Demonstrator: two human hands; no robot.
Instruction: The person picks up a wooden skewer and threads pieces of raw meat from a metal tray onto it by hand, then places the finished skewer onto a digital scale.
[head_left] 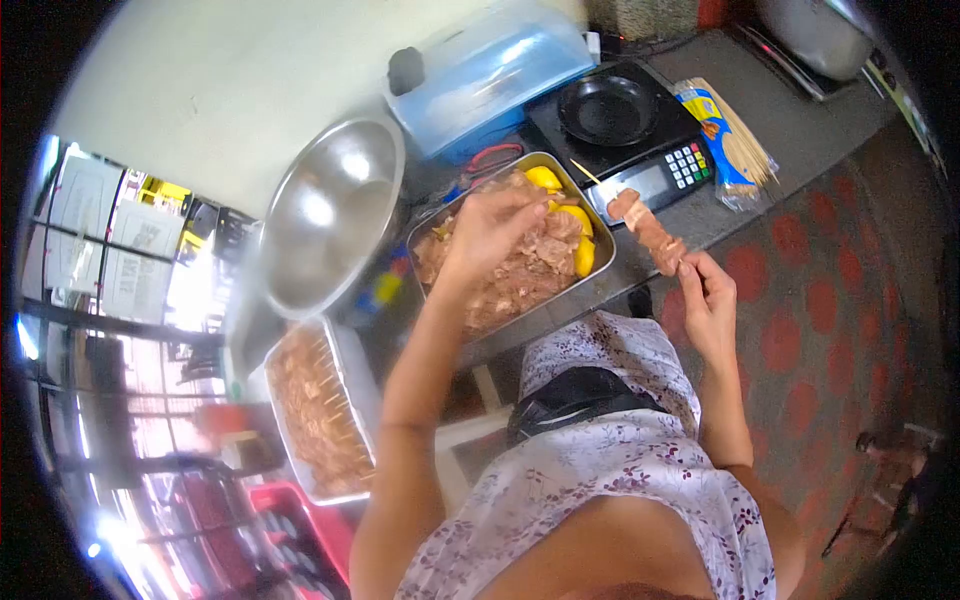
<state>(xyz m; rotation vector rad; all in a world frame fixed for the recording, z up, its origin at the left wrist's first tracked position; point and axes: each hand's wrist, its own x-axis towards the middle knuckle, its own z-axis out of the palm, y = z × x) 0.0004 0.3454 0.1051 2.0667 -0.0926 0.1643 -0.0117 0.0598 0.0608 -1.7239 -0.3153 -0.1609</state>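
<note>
My right hand (710,300) pinches the lower end of a meat skewer (652,236) beside the counter's front edge. Pieces of raw meat are threaded along it, and its bare stick tip points up and left over the scale. My left hand (497,232) is over a metal tray (608,252), fingers drawn together at the raw meat (515,285); whether a piece is between them I cannot make out. Yellow wedges (583,250), possibly lemon or mango, lie along the tray's right side.
A digital scale (655,185) bears a black plate (607,110); a pack of bamboo skewers (735,145) lies to its right. Behind stand a blue plastic container (490,80) and red-handled scissors (497,155). A steel bowl (335,215) and a white tub (352,385) of skewered meat are left.
</note>
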